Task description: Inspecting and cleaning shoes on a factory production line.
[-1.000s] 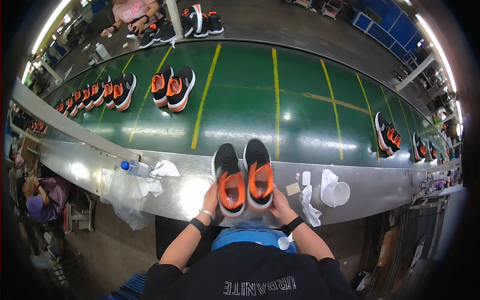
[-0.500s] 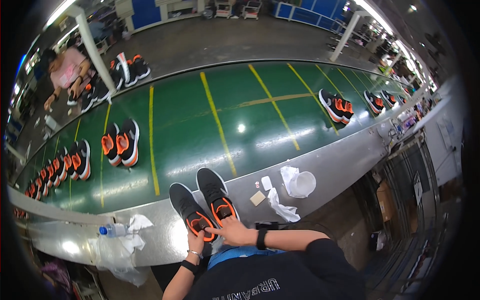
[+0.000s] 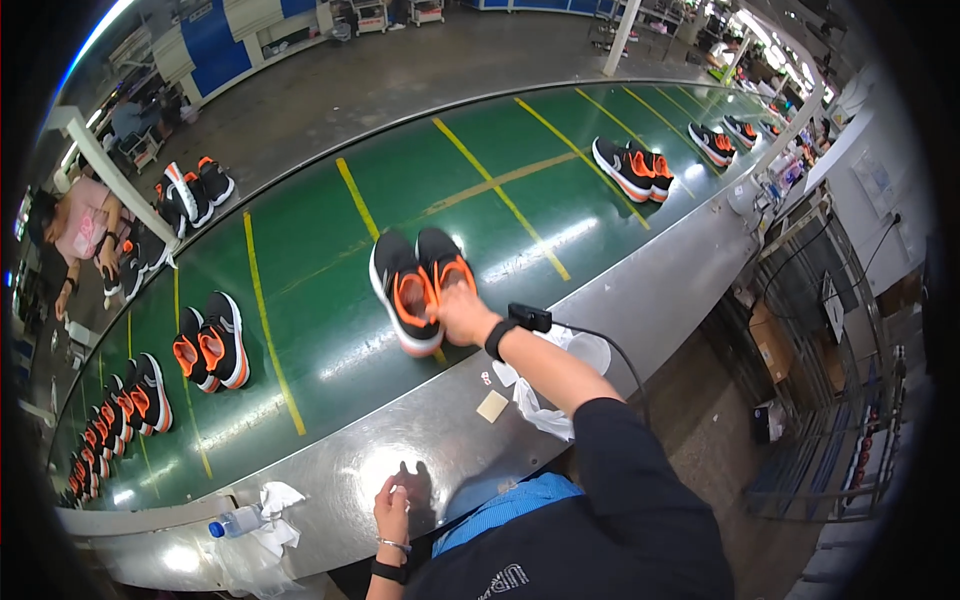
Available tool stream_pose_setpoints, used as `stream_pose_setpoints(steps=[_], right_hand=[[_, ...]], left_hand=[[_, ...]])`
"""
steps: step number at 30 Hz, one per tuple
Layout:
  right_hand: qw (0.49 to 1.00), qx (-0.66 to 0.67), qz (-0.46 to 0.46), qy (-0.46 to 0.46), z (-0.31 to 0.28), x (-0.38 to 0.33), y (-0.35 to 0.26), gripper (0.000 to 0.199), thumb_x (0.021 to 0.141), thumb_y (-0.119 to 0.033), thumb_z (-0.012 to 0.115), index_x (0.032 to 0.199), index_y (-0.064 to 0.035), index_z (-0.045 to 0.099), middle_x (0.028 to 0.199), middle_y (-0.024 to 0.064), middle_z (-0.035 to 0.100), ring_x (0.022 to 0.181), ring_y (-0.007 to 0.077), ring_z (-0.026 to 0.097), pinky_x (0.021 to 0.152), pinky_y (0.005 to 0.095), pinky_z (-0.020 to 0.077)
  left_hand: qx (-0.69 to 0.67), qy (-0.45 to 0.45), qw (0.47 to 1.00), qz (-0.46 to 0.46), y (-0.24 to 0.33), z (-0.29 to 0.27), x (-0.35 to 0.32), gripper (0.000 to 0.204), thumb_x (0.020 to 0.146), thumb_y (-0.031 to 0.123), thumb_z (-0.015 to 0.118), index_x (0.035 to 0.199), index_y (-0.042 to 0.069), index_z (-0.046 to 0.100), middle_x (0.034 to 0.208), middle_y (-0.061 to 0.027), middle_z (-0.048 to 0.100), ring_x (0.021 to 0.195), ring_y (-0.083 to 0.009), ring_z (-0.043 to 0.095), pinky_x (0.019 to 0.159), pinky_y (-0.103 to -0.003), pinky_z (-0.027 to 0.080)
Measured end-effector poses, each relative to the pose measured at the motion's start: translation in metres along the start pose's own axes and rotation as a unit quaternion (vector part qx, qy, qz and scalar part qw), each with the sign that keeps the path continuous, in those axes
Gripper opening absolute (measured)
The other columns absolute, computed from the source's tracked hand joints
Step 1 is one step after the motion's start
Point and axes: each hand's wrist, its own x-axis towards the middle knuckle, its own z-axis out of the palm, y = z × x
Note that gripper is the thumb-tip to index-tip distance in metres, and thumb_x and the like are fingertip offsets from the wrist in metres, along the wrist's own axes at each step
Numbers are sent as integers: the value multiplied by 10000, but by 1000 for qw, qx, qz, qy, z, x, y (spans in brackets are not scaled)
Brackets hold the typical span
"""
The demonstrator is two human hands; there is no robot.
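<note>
A pair of black sneakers with orange linings and white soles is at the green conveyor belt, toes pointing away from me. My right hand grips both sneakers at their collars, its fingers partly hidden inside the openings. Whether the soles touch the belt, I cannot tell. Over the metal ledge, low in the view, my left hand is open with loosely bent fingers and nothing in it.
More sneaker pairs line the belt on both sides. White paper, a tan square block and a black device with a cable lie by my right arm. A plastic bottle rests left. Across the belt, a person handles sneakers.
My right hand has carried the sneaker pair forward from the metal ledge to the belt. My left hand has let go of the sneakers and stayed back. The view has shifted.
</note>
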Motion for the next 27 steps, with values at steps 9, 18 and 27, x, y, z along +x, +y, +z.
stream_pose_setpoints(steps=[9, 18, 27], right_hand=[[927, 263, 106, 246, -78, -66, -47, 214, 705, -72, 577, 909, -50, 515, 848, 134, 478, 886, 312, 465, 788, 383, 367], [798, 305, 495, 160, -64, -302, -61, 675, 609, -85, 716, 1184, -9, 370, 1115, 171, 411, 994, 296, 448, 849, 352, 395], [814, 295, 474, 161, 0, -297, 6, 878, 574, -172, 762, 1287, -14, 274, 1270, 208, 326, 1206, 348, 289, 1003, 442, 227]], left_hand=[[211, -167, 951, 150, 25, 56, 22, 856, 680, 165, 715, 1331, -9, 186, 1193, -200, 387, 997, -285, 524, 775, -321, 487], [522, -286, 739, 316, 48, 200, 55, 1115, 551, 80, 776, 1357, 39, 5, 1329, -301, 124, 1021, -427, 484, 814, -379, 473], [544, -265, 696, 386, 24, 280, 108, 1084, 541, 64, 776, 1336, -25, 46, 1341, -329, 87, 1151, -437, 373, 941, -347, 390]])
